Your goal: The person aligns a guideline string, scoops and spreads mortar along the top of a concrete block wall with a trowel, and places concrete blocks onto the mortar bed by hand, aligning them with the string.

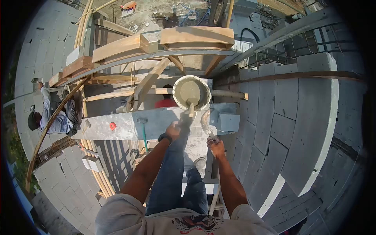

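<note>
My left hand (173, 130), with a dark band on the wrist, rests against my jeans near the knee, and I see nothing held in it. In my right hand (216, 147) the fingers are closed round the lower end of a curved, mortar-smeared tool (205, 122); its exact kind is unclear. A round bucket (176, 91) of wet grey mortar (188, 91) stands ahead, with a mortar-coated handle (191, 111) sticking out toward me. Left of my legs, a mallet with a green handle (144, 135) lies on the grey plank (129, 117).
A red ring-shaped item (112, 126) lies on the plank. Wooden beams (196, 37) cross ahead. Block walls (274, 113) rise at the right. Another person (58, 119) works at far left behind a curved wooden strip (51, 133). Someone in red (166, 102) is partly hidden below.
</note>
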{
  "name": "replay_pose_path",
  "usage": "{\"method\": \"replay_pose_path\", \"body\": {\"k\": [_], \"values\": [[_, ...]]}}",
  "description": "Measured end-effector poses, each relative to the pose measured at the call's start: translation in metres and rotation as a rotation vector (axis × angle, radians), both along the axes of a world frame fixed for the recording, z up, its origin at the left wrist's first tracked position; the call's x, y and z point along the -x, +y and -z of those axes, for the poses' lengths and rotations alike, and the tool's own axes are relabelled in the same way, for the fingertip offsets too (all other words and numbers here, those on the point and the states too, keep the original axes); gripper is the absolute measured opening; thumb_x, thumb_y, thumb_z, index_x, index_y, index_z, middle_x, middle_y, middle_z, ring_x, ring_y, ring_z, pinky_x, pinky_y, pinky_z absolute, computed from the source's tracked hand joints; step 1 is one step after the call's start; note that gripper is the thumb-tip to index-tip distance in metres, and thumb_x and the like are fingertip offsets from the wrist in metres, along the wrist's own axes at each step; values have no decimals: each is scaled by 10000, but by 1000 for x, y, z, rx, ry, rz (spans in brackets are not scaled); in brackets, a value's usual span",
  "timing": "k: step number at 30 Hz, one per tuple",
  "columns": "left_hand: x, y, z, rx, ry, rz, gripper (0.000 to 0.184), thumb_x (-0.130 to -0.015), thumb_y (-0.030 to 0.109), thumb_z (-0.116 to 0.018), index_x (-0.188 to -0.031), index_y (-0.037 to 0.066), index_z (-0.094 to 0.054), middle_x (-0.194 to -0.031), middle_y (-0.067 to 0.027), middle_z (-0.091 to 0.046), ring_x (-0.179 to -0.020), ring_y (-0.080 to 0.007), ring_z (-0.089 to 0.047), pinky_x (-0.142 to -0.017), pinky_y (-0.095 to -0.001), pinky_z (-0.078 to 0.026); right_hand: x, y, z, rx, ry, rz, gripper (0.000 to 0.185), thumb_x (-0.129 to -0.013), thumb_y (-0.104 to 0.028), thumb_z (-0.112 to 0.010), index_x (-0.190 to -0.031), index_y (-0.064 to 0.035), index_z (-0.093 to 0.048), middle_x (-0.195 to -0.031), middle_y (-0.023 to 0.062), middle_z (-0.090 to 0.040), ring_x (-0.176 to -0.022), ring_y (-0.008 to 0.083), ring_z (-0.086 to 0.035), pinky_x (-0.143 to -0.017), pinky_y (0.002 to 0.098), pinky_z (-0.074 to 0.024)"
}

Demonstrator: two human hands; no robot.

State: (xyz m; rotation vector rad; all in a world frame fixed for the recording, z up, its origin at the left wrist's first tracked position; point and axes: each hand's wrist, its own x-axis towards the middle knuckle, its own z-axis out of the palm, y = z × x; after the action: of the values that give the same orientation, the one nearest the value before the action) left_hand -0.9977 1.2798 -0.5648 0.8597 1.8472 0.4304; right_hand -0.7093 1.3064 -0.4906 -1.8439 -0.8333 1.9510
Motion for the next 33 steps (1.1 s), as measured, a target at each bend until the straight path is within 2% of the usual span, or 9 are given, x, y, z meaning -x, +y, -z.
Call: {"method": "replay_pose_path", "body": {"k": [2, 5, 7, 11, 14, 16, 21, 26, 33], "values": [[28, 47, 51, 30, 138, 101, 523, -859, 162, -639, -1348, 49, -491, -1051, -184, -678, -997, -363, -672, -882, -443, -533, 27, 10, 99, -239, -160, -247, 218, -961, -210, -659, -1049, -10, -641, -855, 82, -707, -739, 169, -681, -664, 302, -534], [60, 143, 109, -132, 274, 88, 540, -840, 115, -632, -1354, 48, -478, -1206, -216, -625, -1129, -370, -610, -974, -456, -488, 101, 94, 111, -101, -475, -518, 578, -902, -464, -643, -1268, -23, -567, -1097, 238, -695, -1028, 393, -678, -897, 454, -534], [74, 203, 127, -220, 272, 93, 555, -839, 151, -643, -1353, 10, -490, -1273, -292, -574, -1182, -443, -559, -988, -501, -471, 141, 135, 131, 2, -600, -703, 736, -912, -484, -581, -1467, -32, -412, -1365, 265, -546, -1205, 399, -590, -986, 486, -492], [90, 263, 186, -59, 231, 181, 631, -858, 245, -675, -1392, -30, -481, -1346, -285, -566, -1269, -400, -546, -1059, -437, -448, 165, 158, 207, 90, -575, -945, 768, -894, -425, -616, -1464, 30, -375, -1275, 255, -613, -1151, 408, -627, -959, 488, -511], [92, 285, 188, 126, -33, 166, 544, -894, 304, -646, -1312, -32, -555, -1322, -268, -593, -1229, -376, -581, -1026, -423, -467, 157, 155, 237, 56, -644, -837, 607, -878, -401, -638, -1303, 20, -534, -1168, 230, -674, -1094, 365, -668, -929, 440, -529], [85, 264, 194, -74, 201, 291, 451, -899, 331, -666, -1216, 13, -626, -1223, -240, -633, -1113, -392, -616, -944, -436, -502, 142, 165, 222, 187, -583, -754, 483, -829, -392, -650, -1114, -2, -654, -1141, 207, -693, -1068, 322, -687, -925, 408, -534], [60, 227, 171, -211, 126, 248, 453, -937, 400, -679, -1166, 9, -681, -1134, -197, -678, -1069, -298, -651, -928, -368, -494, 123, 132, 228, 104, -749, -821, 454, -872, -405, -623, -1114, -21, -641, -1073, 163, -717, -1096, 301, -669, -904, 413, -537], [27, 242, 142, -108, 144, 181, 404, -968, 355, -643, -1143, -6, -694, -1142, -204, -681, -1061, -322, -654, -939, -377, -489, 116, 107, 248, 10, -773, -969, 286, -903, -177, -542, -1132, -53, -661, -1199, 180, -655, -1145, 342, -616, -862, 415, -548], [12, 239, 134, -188, 130, 174, 331, -958, 328, -643, -1105, 41, -717, -1076, -193, -679, -1014, -357, -652, -895, -413, -503, 114, 80, 272, -122, -801, -874, 230, -830, -147, -581, -1006, -19, -654, -1102, 235, -666, -1020, 369, -658, -788, 447, -547]]}}
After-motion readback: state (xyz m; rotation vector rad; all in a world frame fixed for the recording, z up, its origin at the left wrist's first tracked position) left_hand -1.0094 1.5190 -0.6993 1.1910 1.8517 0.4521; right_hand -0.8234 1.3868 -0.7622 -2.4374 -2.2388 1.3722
